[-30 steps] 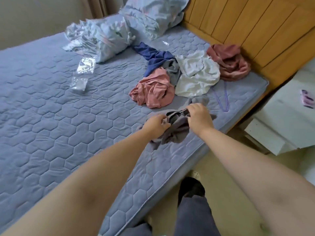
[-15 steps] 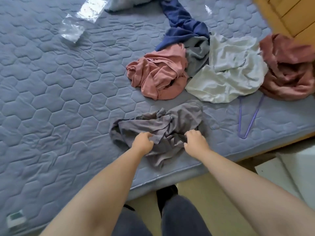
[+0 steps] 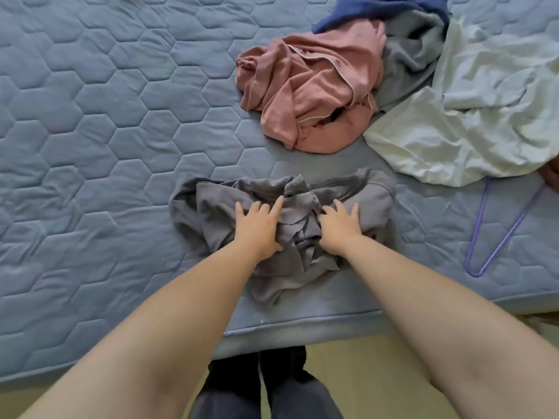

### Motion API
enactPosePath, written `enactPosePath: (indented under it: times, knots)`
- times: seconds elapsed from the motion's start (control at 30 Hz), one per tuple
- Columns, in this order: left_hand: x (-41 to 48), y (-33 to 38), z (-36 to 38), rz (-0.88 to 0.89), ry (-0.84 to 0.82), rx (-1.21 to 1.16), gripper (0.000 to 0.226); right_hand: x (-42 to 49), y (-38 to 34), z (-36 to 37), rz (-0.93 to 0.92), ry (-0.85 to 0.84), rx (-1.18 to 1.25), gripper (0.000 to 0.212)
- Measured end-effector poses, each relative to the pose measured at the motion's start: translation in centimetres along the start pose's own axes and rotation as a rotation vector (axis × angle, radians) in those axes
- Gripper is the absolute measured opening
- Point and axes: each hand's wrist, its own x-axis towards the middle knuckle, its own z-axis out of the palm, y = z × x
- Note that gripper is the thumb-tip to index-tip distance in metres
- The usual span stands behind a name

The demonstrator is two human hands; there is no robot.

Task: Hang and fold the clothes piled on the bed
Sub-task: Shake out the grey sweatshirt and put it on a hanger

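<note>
Crumpled grey fabric garment (image 3: 372, 198) lies bunched on the blue hexagon-quilted mattress (image 3: 90, 131), near its front edge. Left hand (image 3: 260, 226) rests flat on the garment's centre-left, fingers extended and spread, gripping nothing. Right hand (image 3: 340, 226) rests on the garment just right of it, fingers extended, tips pressing into the folds; no grip seen. Beyond, a rumpled pink garment (image 3: 308, 86) adjoins a pale white-green garment (image 3: 472, 116) at far right. A thin purple wire hanger (image 3: 496, 237) lies on the mattress at right, apart from the grey garment.
</note>
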Motion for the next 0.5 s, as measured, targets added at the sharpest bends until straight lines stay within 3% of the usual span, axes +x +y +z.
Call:
enactPosePath:
  times: [0.1, 0.2, 0.23, 0.27, 0.4, 0.5]
  knots:
    - [-0.8, -1.2, 0.6, 0.118, 0.135, 0.092, 0.053, -1.3, 0.4, 2.1, -0.078, 0.147, -0.105, 0.03]
    - [-3.2, -3.7, 0.5, 0.434, 0.406, 0.085, 0.014, -2.8, 2.0, 1.5, -0.099, 0.308, -0.04, 0.023]
    - [-4.1, -4.6, 0.3, 0.526, 0.47, 0.088, 0.007, -3.2, 2.6, 0.8, -0.05, 0.353, 0.029, 0.023]
    - [-5.1, -5.6, -0.1, 0.582, 0.492, 0.112, 0.014, -3.6, 3.2, -0.2, 0.03, 0.399, 0.105, 0.022]
    - [-8.1, -11.3, -1.2, 0.591, 0.423, 0.308, 0.03, -4.3, 6.0, -4.2, 0.476, 0.541, 0.485, 0.022]
    - [-9.7, -14.4, -2.0, 0.354, 0.111, 0.398, 0.017, -4.1, 6.7, -5.6, 0.686, 0.547, 0.653, 0.025]
